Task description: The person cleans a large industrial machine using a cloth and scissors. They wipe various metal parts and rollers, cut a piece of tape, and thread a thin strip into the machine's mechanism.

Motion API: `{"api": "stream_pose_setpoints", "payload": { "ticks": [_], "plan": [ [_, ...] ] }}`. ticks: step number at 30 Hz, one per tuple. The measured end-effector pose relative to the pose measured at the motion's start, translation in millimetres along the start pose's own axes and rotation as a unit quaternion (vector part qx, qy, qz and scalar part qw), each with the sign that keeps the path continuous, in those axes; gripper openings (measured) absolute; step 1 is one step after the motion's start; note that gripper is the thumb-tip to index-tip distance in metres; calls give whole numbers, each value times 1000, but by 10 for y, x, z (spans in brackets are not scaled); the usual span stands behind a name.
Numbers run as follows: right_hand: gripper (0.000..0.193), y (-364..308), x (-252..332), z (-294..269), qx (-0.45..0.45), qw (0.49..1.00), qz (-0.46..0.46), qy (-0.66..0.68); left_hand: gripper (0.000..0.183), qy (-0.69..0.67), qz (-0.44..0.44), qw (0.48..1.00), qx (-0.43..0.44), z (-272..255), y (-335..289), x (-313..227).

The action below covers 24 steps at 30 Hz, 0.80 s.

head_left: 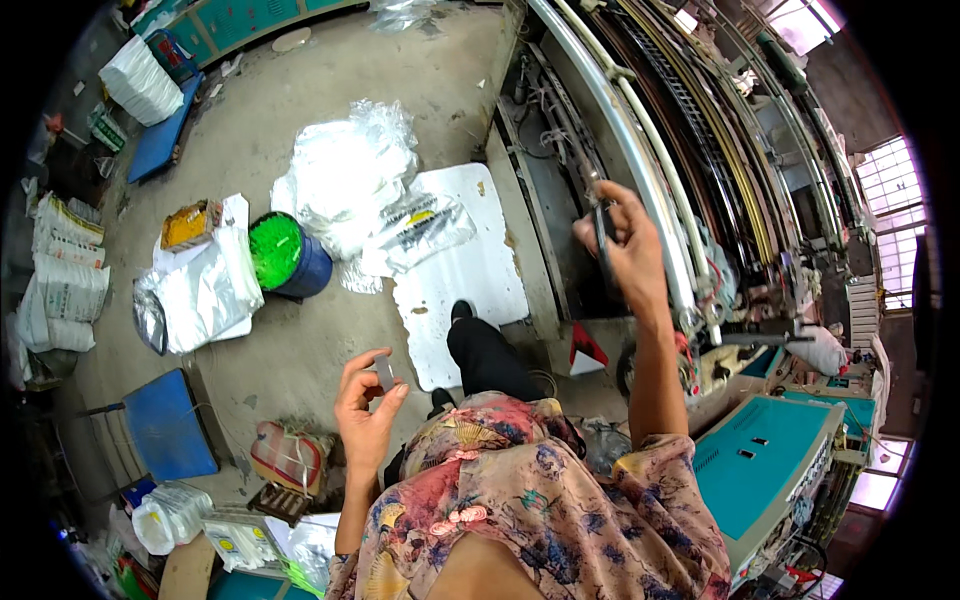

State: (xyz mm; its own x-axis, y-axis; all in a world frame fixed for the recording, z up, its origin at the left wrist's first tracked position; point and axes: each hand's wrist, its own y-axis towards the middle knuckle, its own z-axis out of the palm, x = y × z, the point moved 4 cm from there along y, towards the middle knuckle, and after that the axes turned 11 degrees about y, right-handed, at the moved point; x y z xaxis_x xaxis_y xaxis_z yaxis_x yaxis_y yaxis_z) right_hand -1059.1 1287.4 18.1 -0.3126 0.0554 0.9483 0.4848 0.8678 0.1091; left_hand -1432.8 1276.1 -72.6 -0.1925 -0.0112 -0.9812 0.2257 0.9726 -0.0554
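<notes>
Head view looked down on a concrete floor (300, 360) with a machine to the right. At far left, white sacks (65, 285) were stacked, with a blue board (170, 425) lying nearer. Right of the sacks lay silvery bags (200, 290) and, touching them, a blue bucket (288, 255) of green stuff. Clear plastic bags (350, 170) were heaped just beyond it, beside a white sheet (460, 280) on the floor.

Near the middle, the left hand (368, 405) was raised, palm up, pinching a small grey piece (384, 372) between thumb and fingertips; the grip was narrow and closed on it. Right of that, the person's dark trouser leg (485, 355) and shoe stood on the white sheet.

Farther right, the right hand (622, 245) was lifted against the machine frame (640, 150), its fingers curled around a thin dark tool (603, 240), held upright. A teal cabinet (765, 465) stood near, at the right.
</notes>
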Motion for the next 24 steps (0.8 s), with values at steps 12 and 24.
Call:
{"api": "stream_pose_setpoints", "payload": {
  "ticks": [12, 24],
  "plan": [
    [50, 2810, -122, 379, -160, 971, -46, -174, 16, 65, 75, 993, 70, 347, 3084, -423],
    [57, 5382, -475, 404, -227, 930, -7, -289, 13, -37, 22, 979, 201, 1319, 5511, -538]
  ]
}}
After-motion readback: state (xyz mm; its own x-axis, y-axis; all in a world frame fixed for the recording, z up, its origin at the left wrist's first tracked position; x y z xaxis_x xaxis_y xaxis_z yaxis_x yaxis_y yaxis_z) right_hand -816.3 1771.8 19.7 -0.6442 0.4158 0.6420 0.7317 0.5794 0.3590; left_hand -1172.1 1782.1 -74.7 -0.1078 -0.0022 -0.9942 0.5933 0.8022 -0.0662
